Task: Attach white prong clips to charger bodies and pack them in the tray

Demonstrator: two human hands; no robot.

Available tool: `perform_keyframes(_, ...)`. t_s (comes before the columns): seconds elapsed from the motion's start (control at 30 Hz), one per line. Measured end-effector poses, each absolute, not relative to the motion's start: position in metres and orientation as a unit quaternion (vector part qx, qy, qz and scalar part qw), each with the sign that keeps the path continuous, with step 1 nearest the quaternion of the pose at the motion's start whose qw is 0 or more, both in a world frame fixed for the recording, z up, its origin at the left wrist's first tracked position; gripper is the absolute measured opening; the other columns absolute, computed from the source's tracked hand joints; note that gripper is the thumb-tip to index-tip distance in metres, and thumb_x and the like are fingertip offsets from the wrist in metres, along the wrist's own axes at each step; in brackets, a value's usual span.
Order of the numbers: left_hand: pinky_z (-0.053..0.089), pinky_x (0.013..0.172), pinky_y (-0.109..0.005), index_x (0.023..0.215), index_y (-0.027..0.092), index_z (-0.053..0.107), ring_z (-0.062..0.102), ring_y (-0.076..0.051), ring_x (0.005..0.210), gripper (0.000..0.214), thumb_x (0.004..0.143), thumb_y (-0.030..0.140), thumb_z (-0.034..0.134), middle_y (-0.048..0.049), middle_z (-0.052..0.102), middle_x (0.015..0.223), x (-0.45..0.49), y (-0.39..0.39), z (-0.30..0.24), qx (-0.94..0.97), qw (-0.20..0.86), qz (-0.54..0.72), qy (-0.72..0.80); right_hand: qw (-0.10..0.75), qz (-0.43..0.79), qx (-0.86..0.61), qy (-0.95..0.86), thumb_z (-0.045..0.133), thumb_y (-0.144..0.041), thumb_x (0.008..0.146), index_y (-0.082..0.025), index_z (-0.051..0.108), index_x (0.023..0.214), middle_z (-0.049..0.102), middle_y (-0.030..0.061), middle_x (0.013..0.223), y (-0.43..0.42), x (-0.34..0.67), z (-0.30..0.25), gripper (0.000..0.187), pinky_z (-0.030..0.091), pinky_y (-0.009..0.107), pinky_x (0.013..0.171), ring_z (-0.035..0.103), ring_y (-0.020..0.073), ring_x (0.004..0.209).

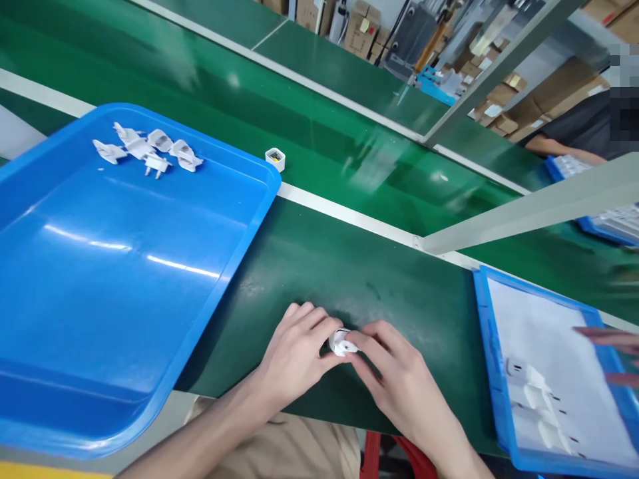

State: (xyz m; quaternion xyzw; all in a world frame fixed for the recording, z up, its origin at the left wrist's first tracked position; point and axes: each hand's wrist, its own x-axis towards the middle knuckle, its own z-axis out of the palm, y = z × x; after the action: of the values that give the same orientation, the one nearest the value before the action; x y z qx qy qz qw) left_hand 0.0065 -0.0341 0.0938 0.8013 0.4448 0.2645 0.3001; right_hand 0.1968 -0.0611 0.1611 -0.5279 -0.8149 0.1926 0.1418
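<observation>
A small white plug-in charger housing (pixel 338 342) is held low over the green table, in front of my body. My left hand (pixel 299 339) is closed round its left side, thumb beneath and fingers above. From the right, my right hand (pixel 394 366) pinches a small white piece (pixel 345 347) at the housing's near end; the fingers partly hide it, and I cannot tell how far it sits inside. To the left, a large blue tray (pixel 200 332) has several white charger parts (pixel 154 150), some with plug pins, grouped at its far end.
One white housing (pixel 275 159) stands open-side up beyond the blue tray's corner, by the green belt (pixel 339 159). On the right, a blue bin (pixel 492 359) holds white chargers (pixel 542 406); a co-worker's blurred hand (pixel 612 339) is over it. A slanted metal post (pixel 499 213) rises beyond the table.
</observation>
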Motion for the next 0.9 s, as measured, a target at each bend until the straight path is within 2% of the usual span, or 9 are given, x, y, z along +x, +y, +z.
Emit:
perform_keyframes(0.13, 0.040, 0.079, -0.039, 0.096, 0.021, 0.066, 0.057, -0.022, 0.087, 0.023, 0.095, 0.043, 0.072, -0.0023, 0.068, 0.094, 0.005, -0.034, 0.093, 0.804, 0.294, 0.253, 0.450, 0.198, 0.243, -0.521, -0.794, 0.056, -0.023, 0.105, -0.024, 0.068, 0.108, 0.066, 0.0069, 0.102, -0.054, 0.197, 0.156, 0.012, 0.058, 0.031, 0.074, 0.067, 0.0192, 0.086)
perform_keyframes(0.17, 0.042, 0.081, -0.040, 0.101, 0.020, 0.066, 0.058, -0.023, 0.091, 0.031, 0.091, 0.048, 0.075, -0.0042, 0.068, 0.100, 0.004, -0.034, 0.094, 0.804, 0.299, 0.249, 0.450, 0.226, 0.259, -0.520, -0.782, 0.059, -0.023, 0.104, -0.024, 0.068, 0.107, 0.067, 0.0063, 0.101, -0.052, 0.199, 0.156, 0.010, 0.058, 0.031, 0.075, 0.068, 0.0188, 0.086)
perform_keyframes(0.27, 0.048, 0.092, -0.045, 0.126, 0.019, 0.061, 0.058, -0.030, 0.109, 0.070, 0.077, 0.063, 0.083, -0.0114, 0.063, 0.124, -0.003, -0.035, 0.105, 0.789, 0.345, 0.267, 0.432, 0.309, 0.307, -0.516, -0.737, 0.067, -0.021, 0.100, -0.024, 0.070, 0.106, 0.071, 0.0047, 0.099, -0.051, 0.205, 0.156, 0.008, 0.057, 0.028, 0.071, 0.069, 0.0180, 0.084)
perform_keyframes(0.3, 0.049, 0.097, -0.046, 0.133, 0.020, 0.058, 0.057, -0.030, 0.114, 0.074, 0.078, 0.064, 0.081, -0.0125, 0.061, 0.129, -0.005, -0.037, 0.111, 0.777, 0.375, 0.279, 0.422, 0.329, 0.321, -0.512, -0.725, 0.069, -0.021, 0.099, -0.025, 0.071, 0.107, 0.072, 0.0042, 0.097, -0.051, 0.207, 0.156, 0.009, 0.057, 0.028, 0.070, 0.069, 0.0180, 0.083)
perform_keyframes(0.37, 0.049, 0.101, -0.043, 0.135, 0.024, 0.057, 0.056, -0.028, 0.119, 0.057, 0.091, 0.057, 0.072, -0.0108, 0.060, 0.132, -0.009, -0.039, 0.123, 0.737, 0.451, 0.297, 0.407, 0.363, 0.340, -0.500, -0.709, 0.070, -0.020, 0.098, -0.025, 0.072, 0.107, 0.073, 0.0036, 0.096, -0.053, 0.208, 0.156, 0.010, 0.057, 0.029, 0.071, 0.069, 0.0186, 0.083)
perform_keyframes(0.47, 0.050, 0.100, -0.036, 0.123, 0.027, 0.064, 0.059, -0.022, 0.116, 0.027, 0.101, 0.042, 0.061, -0.0066, 0.063, 0.124, -0.010, -0.041, 0.137, 0.661, 0.557, 0.297, 0.407, 0.397, 0.337, -0.484, -0.703, 0.071, -0.019, 0.097, -0.025, 0.074, 0.108, 0.071, 0.0038, 0.096, -0.056, 0.205, 0.155, 0.013, 0.056, 0.031, 0.072, 0.068, 0.0187, 0.084)
perform_keyframes(0.67, 0.049, 0.088, -0.027, 0.099, 0.024, 0.073, 0.064, -0.018, 0.102, 0.013, 0.096, 0.035, 0.067, -0.0034, 0.068, 0.110, -0.005, -0.035, 0.145, 0.529, 0.709, 0.277, 0.374, 0.431, 0.323, -0.463, -0.704, 0.070, -0.018, 0.097, -0.027, 0.077, 0.110, 0.068, 0.0033, 0.093, -0.058, 0.199, 0.154, 0.017, 0.055, 0.033, 0.069, 0.064, 0.0181, 0.082)
perform_keyframes(0.77, 0.046, 0.082, -0.024, 0.087, 0.022, 0.072, 0.062, -0.015, 0.090, 0.005, 0.091, 0.024, 0.071, 0.0000, 0.067, 0.095, -0.003, -0.037, 0.148, 0.501, 0.723, 0.268, 0.394, 0.453, 0.327, -0.454, -0.694, 0.069, -0.017, 0.097, -0.027, 0.076, 0.112, 0.070, 0.0036, 0.092, -0.064, 0.198, 0.151, 0.019, 0.056, 0.034, 0.068, 0.065, 0.0185, 0.080)
perform_keyframes(0.9, 0.044, 0.076, -0.022, 0.084, 0.023, 0.073, 0.059, -0.013, 0.084, 0.007, 0.081, 0.017, 0.075, 0.0026, 0.065, 0.089, -0.002, -0.045, 0.149, 0.475, 0.732, 0.256, 0.416, 0.468, 0.329, -0.441, -0.691, 0.067, -0.021, 0.100, -0.027, 0.075, 0.114, 0.070, 0.0045, 0.091, -0.073, 0.197, 0.145, 0.017, 0.057, 0.035, 0.066, 0.067, 0.0191, 0.078)
